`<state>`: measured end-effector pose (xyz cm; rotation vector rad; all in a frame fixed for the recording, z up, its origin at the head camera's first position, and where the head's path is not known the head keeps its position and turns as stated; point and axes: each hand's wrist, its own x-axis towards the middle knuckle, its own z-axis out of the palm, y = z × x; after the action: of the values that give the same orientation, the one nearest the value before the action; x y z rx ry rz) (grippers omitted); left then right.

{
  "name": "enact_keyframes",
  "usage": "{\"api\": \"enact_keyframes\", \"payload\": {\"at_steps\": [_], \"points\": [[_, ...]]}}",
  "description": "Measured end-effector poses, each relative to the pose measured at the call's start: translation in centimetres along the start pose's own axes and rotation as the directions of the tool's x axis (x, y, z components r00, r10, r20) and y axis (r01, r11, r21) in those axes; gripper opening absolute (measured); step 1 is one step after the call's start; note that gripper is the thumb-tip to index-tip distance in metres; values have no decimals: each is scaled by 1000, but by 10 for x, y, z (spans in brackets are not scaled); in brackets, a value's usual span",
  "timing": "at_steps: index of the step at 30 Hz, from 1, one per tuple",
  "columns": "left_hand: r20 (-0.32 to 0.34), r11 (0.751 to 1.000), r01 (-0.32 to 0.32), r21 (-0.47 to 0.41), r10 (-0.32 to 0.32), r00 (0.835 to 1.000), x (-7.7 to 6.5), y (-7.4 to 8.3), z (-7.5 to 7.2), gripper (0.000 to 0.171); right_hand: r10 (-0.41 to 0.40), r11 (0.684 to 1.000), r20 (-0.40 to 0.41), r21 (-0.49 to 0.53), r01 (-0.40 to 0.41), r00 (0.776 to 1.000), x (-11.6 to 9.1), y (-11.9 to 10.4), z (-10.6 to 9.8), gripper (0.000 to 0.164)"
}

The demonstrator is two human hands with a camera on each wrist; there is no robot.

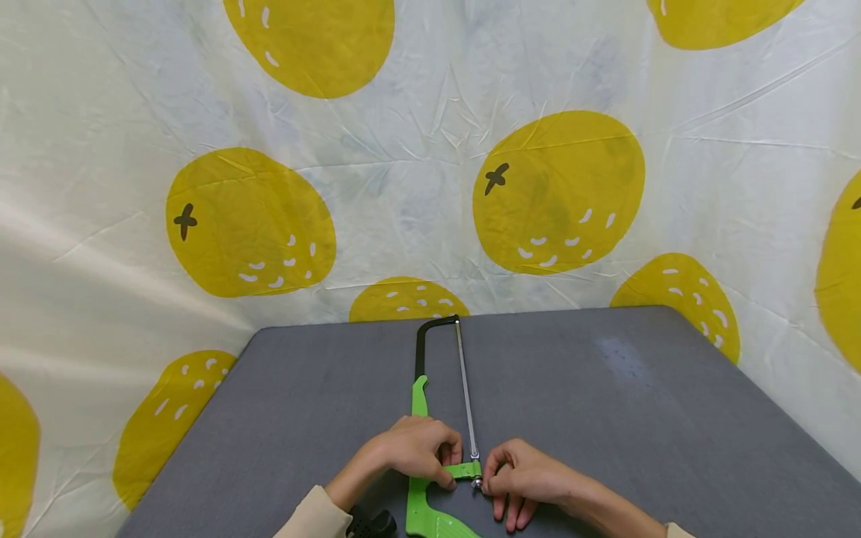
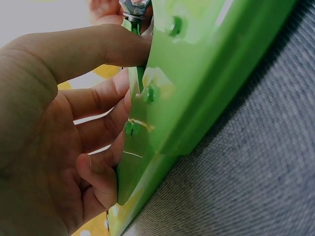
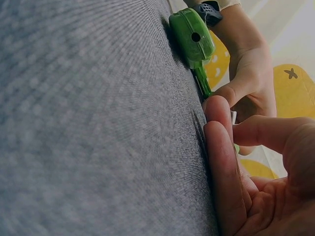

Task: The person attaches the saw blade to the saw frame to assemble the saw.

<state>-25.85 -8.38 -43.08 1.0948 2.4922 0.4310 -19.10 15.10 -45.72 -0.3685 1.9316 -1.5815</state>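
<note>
A hacksaw with a green handle (image 1: 422, 509), a black bow (image 1: 420, 351) and a thin metal blade (image 1: 466, 388) lies on the grey table, its far end pointing away from me. My left hand (image 1: 420, 447) grips the green frame, thumb and fingers at the short crosspiece (image 1: 464, 470). Close up in the left wrist view, its thumb presses the green body (image 2: 197, 64) below a shiny metal wing nut (image 2: 135, 7). At that nut, my right hand (image 1: 528, 474) pinches with thumb and index finger, the other fingers resting on the table. In the right wrist view the fingers mostly hide the nut.
The grey table (image 1: 323, 388) extends around the saw, with a pale mark (image 1: 622, 359) at the right. A white cloth (image 1: 403, 202) printed with yellow fruit hangs behind and along the sides. A black wrist device (image 1: 371, 523) sits by the left sleeve.
</note>
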Motion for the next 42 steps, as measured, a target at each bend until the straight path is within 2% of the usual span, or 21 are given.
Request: {"api": "enact_keyframes", "payload": {"at_steps": [25,35,42], "points": [[-11,1000,1,2,-1,1000,0,1,1,22,-7,1000,25,18,7,1000,-1,0,-3,13],[-6,1000,4,-2,-4,1000,0,1,0,22,-3,1000,14,-8,3,1000,-1,-1,-1,12],[-9,1000,0,-1,0,1000,-1,1,-1,22,-22,1000,45,-6,22,999,-3,-4,-2,16]]}}
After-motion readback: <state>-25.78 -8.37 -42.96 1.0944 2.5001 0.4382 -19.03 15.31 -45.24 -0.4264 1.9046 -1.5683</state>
